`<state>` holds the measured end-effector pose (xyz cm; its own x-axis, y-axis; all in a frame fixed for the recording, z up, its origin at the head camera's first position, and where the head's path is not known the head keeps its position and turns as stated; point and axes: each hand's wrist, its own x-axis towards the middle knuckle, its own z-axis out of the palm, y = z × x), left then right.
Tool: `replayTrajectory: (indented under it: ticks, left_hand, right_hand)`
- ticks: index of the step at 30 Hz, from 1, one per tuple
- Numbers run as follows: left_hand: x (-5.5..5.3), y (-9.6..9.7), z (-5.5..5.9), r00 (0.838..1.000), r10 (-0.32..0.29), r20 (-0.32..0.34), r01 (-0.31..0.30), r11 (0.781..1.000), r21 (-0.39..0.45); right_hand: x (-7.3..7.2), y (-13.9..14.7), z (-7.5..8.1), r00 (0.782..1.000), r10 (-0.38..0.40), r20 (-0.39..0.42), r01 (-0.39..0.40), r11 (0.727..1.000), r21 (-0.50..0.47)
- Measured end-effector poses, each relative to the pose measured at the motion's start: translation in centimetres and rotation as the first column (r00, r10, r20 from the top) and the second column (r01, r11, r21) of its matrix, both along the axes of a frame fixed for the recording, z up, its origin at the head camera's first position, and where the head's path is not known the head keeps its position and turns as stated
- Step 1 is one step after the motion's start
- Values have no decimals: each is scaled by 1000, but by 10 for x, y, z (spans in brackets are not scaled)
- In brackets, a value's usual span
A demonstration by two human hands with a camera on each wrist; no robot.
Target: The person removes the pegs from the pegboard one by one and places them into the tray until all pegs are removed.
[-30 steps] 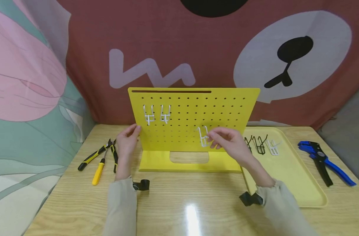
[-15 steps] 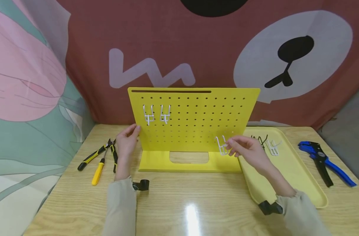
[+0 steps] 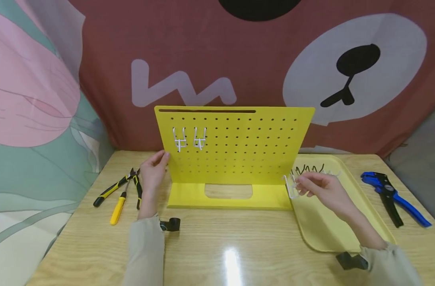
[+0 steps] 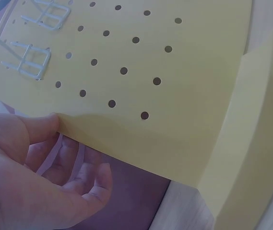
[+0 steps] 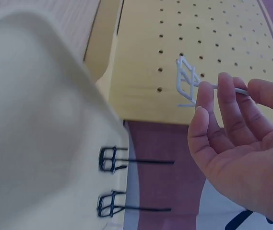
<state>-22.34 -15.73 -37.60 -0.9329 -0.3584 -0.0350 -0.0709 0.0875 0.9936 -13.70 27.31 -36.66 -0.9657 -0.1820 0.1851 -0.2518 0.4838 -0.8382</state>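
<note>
Nearest are two pale sleeves, left (image 3: 146,250) and right (image 3: 393,262), each with one black clip at the wrist, left (image 3: 173,224) and right (image 3: 351,261), over a wooden table (image 3: 203,242). The right forearm crosses a yellow tray (image 3: 321,226). To its right lies one blue and black hand tool (image 3: 389,190). On the left are one screwdriver (image 3: 118,210) and one pair of pliers (image 3: 111,192) with spread handles, the screwdriver's shaft between them, just beside the left forearm.

The hands are well apart. The right hand (image 3: 325,190) pinches one white hook (image 5: 193,84) by its stem, near the tray's left edge and the right end of the yellow board (image 3: 239,139); I cannot tell whether hook and board touch. The left hand (image 3: 154,172) grips the board's left edge, thumb in front, fingers behind.

The right hand partly blocks the hooks at the tray's far end: the right wrist view shows two black hooks (image 5: 136,161), and one white prong (image 3: 338,174) pokes out behind the hand; the full count there is hidden. Two white hooks (image 3: 200,140) hang side by side on the board's upper left.

Farthest back hangs a brownish-red cloth (image 3: 203,47), with a pink and green one (image 3: 24,71) at left.
</note>
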Motion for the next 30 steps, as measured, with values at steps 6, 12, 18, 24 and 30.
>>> replayTrajectory:
  ticks: [6,12,18,24,30]
  left_hand:
    - [-1,1,1,1000,6,-1,-6,1000,14]
    - [-1,1,2,1000,10,1,-10,1000,25]
    - [-2,2,3,1000,3,6,-3,1000,30]
    - [-2,2,2,1000,-10,3,10,999,32]
    - [-3,2,1,1000,2,-1,-2,999,35]
  right_hand:
    - [4,19,-8,999,-16,37,13,997,82]
    - [8,37,-17,992,-34,120,18,992,128]
    - [10,46,-24,989,-29,146,9,991,132]
    - [12,52,-27,986,8,166,-30,990,135]
    - [13,55,-33,986,47,161,-64,993,104]
